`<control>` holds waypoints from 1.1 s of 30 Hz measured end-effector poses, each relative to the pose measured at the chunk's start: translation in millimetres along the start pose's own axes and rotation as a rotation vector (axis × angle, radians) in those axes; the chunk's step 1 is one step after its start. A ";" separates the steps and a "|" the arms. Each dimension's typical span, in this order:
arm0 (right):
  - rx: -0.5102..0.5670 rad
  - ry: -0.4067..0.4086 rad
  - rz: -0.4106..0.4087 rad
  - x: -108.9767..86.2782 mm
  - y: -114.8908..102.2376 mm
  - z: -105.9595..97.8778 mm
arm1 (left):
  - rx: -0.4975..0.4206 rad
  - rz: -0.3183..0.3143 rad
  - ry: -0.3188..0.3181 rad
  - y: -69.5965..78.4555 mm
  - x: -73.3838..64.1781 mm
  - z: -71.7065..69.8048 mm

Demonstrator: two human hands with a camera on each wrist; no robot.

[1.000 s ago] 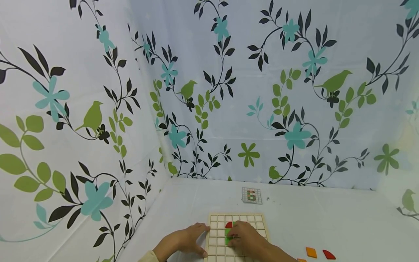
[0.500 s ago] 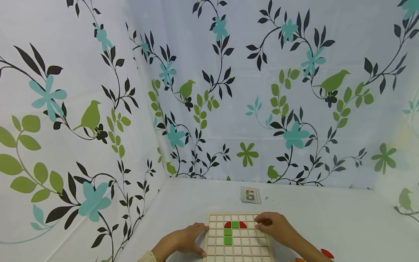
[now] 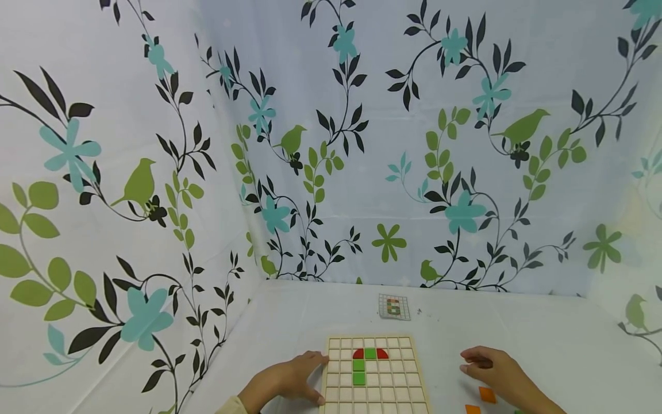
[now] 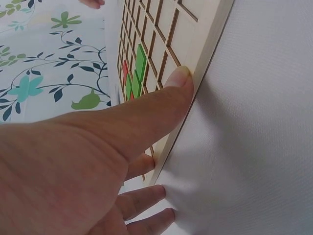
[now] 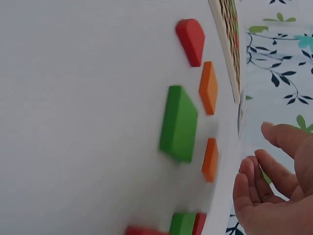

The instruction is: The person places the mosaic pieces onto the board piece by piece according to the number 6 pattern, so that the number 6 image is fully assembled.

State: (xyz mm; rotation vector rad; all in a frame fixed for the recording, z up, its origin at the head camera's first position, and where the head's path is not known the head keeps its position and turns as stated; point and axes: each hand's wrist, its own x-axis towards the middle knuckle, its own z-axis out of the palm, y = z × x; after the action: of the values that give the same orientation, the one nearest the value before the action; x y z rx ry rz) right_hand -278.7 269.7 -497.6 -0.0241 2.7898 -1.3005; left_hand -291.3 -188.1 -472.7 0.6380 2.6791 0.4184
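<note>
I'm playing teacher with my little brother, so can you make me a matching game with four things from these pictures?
Things:
1. Left hand
2. Right hand
3. Small card
4. Red pieces on the board

Places and states:
A. Beyond the board's far edge
B. On either side of a green piece
C. Off the board, holding nothing
D. Touching the board's left edge

Right pairs:
1-D
2-C
3-A
4-B
</note>
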 end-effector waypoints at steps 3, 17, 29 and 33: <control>-0.008 -0.014 0.064 -6.6 8.9 -5.5 | -0.025 -0.021 0.006 4.3 -3.5 -1.7; -0.091 -0.081 0.083 -20.4 29.5 -11.2 | -0.018 -0.031 0.004 6.3 -3.7 -2.7; -0.125 -0.086 0.035 -27.7 33.6 -9.4 | 0.002 -0.030 0.007 2.0 -1.1 1.0; -0.117 -0.112 -0.032 -27.6 35.8 -12.5 | -0.004 -0.026 0.005 1.4 0.0 -0.2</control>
State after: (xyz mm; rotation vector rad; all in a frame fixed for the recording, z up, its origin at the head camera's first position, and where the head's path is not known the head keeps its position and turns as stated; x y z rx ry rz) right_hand -251.5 303.5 -515.6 -0.1436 2.7765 -1.1036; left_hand -290.8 -186.9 -472.1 0.6013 2.6873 0.4180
